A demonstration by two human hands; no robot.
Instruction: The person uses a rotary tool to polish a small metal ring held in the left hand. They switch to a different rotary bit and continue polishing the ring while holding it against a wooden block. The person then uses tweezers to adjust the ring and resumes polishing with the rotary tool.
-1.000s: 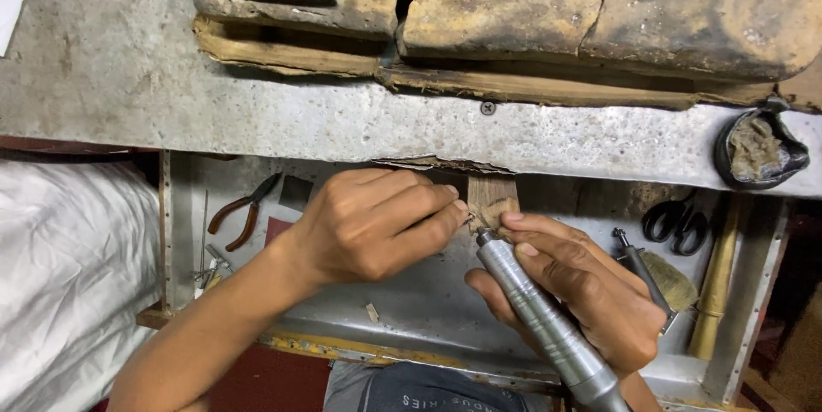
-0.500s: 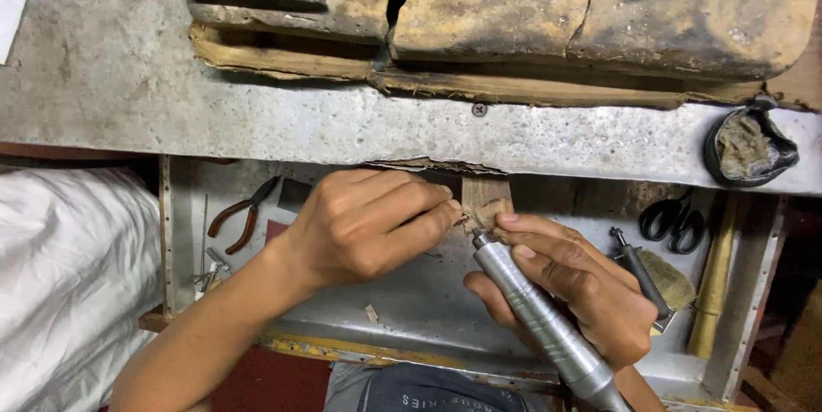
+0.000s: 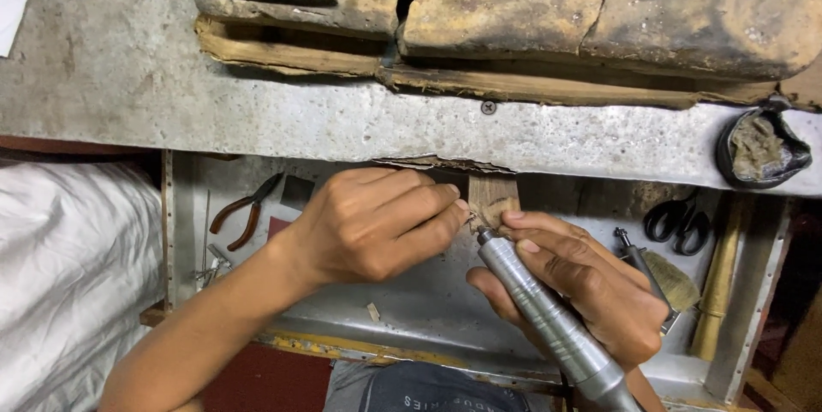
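My left hand (image 3: 372,223) pinches a small tan workpiece (image 3: 491,213) against a short wooden peg (image 3: 491,189) that sticks out from under the bench edge. My right hand (image 3: 582,288) holds a grey metal rotary handpiece (image 3: 548,318) like a pen. Its tip touches the small piece between my fingertips. Most of the piece is hidden by my fingers.
A grey metal bench top (image 3: 257,112) carries worn bricks (image 3: 497,18) and wooden slats. In the metal tray (image 3: 428,309) below lie red-handled pliers (image 3: 244,211), black scissors (image 3: 676,223), a brush (image 3: 672,279) and a brass rod (image 3: 715,292). A dark bowl (image 3: 762,151) sits at right, white cloth (image 3: 68,283) at left.
Both hands stay at the peg; the handpiece tip has shifted only slightly against the small piece. The view has drifted a little.
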